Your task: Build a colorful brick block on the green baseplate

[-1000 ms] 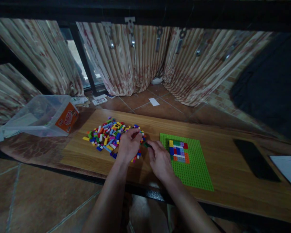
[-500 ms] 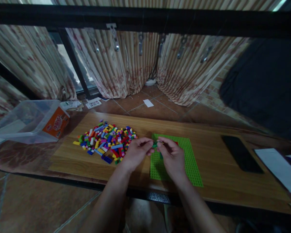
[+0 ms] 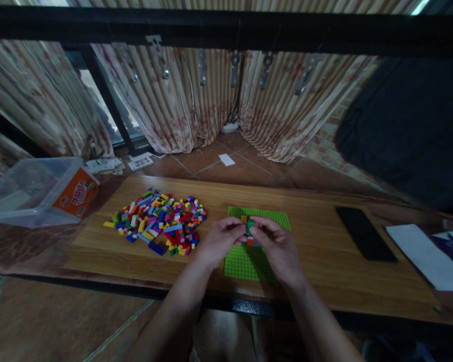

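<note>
One small green brick [image 3: 250, 224] is pinched between the fingers of the left hand [image 3: 222, 240] and the right hand [image 3: 278, 246], both closed on it above the far half of the one green baseplate [image 3: 245, 261] near the counter's [image 3: 324, 271] front edge; its long axis cannot be told. One loose brick pile [image 3: 158, 221] lies toward the counter's left end, one clear bin [image 3: 30, 191] sits tipped beyond that end with its contents unclear, and one dark phone [image 3: 364, 233] lies toward the right end.
</note>
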